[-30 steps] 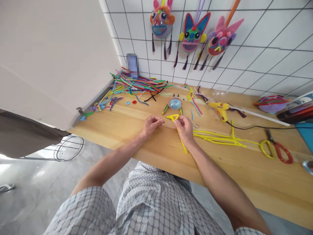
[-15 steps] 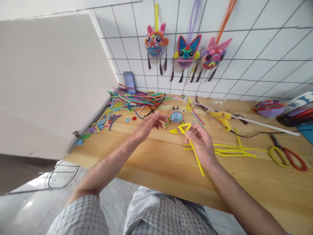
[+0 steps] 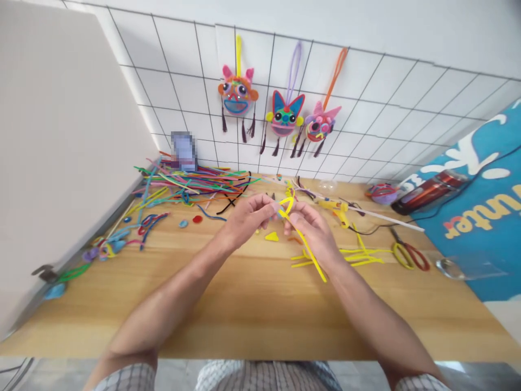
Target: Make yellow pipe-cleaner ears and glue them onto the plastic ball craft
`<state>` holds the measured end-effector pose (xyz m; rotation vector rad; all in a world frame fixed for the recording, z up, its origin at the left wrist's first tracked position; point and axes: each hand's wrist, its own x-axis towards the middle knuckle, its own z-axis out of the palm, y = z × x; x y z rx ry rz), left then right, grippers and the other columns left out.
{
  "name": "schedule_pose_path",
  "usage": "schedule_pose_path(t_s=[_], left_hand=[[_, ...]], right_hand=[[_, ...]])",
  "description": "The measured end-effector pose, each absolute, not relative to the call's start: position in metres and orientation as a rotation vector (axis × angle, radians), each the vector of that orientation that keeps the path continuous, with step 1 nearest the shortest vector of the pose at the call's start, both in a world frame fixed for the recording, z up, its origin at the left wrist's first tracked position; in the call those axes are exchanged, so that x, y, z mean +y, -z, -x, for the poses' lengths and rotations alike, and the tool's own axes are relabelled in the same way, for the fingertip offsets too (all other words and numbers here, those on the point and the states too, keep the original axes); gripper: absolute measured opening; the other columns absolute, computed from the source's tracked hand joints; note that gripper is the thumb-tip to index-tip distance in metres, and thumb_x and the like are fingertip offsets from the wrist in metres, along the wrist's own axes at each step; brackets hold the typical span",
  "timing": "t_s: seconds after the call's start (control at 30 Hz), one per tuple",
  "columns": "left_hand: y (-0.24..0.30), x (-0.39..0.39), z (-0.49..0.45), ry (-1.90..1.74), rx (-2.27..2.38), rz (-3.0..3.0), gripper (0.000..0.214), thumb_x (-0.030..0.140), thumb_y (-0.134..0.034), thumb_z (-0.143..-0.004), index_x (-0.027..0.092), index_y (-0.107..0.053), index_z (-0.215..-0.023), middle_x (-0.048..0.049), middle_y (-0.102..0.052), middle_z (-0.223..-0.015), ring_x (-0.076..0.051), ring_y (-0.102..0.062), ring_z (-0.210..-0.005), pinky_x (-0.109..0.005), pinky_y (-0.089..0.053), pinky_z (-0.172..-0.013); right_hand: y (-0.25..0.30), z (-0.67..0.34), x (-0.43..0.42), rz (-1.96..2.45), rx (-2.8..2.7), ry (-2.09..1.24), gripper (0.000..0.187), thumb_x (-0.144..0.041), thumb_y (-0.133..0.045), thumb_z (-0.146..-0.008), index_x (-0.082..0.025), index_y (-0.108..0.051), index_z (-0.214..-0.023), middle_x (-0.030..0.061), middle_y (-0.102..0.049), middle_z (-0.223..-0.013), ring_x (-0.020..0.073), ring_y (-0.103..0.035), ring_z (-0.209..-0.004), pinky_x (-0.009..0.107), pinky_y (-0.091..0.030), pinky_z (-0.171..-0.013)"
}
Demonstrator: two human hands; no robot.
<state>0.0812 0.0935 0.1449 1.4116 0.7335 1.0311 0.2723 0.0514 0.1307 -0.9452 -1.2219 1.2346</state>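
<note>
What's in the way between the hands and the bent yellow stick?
Nothing that I can see. The right hand holds the bent yellow stick, and the left hand is right at its bent end. The small yellow triangle lies apart on the table.

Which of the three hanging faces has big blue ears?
The middle face, on the purple loop: its ears are blue, while the left face and the right face have pink ones.
</note>
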Motion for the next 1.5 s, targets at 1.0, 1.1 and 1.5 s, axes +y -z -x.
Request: schedule_pose_path(t_s=[1.0,1.1,1.5], left_hand=[[-0.116,0.100,-0.085,-1.082,0.799,-1.313,0.062,0.078,-0.068,-0.091,0.017,-0.077,-0.097,-0.0020,-0.065,-0.070,-0.015,-0.056,-0.064,-0.027,-0.043,-0.061],[-0.124,0.097,-0.083,-1.036,0.808,-1.368,0.056,0.073,-0.073,-0.090,0.017,-0.074,-0.090,-0.0003,-0.062,-0.069,-0.013,-0.052,-0.062,-0.026,-0.042,-0.061],[-0.124,0.097,-0.090,-1.224,0.829,-1.178,0.043,0.057,-0.086,-0.081,0.019,-0.065,-0.082,0.0058,-0.055,-0.063,-0.007,-0.042,-0.050,-0.022,-0.032,-0.049]], right_hand=[[-0.138,-0.279,0.070,1.056,-1.374,-1.171,0.050,-0.066,-0.083,-0.085,-0.022,-0.062,-0.075,-0.0044,-0.052,-0.067,0.0121,-0.040,-0.062,0.027,-0.031,-0.059],[-0.142,-0.281,0.068,1.047,-1.425,-1.225,0.052,-0.068,-0.082,-0.086,-0.022,-0.061,-0.075,-0.0047,-0.051,-0.066,0.0119,-0.040,-0.061,0.027,-0.029,-0.057],[-0.126,-0.283,0.078,0.950,-1.324,-1.355,0.040,-0.060,-0.083,-0.087,-0.022,-0.071,-0.084,0.0002,-0.069,-0.077,0.0153,-0.062,-0.069,0.030,-0.050,-0.068]])
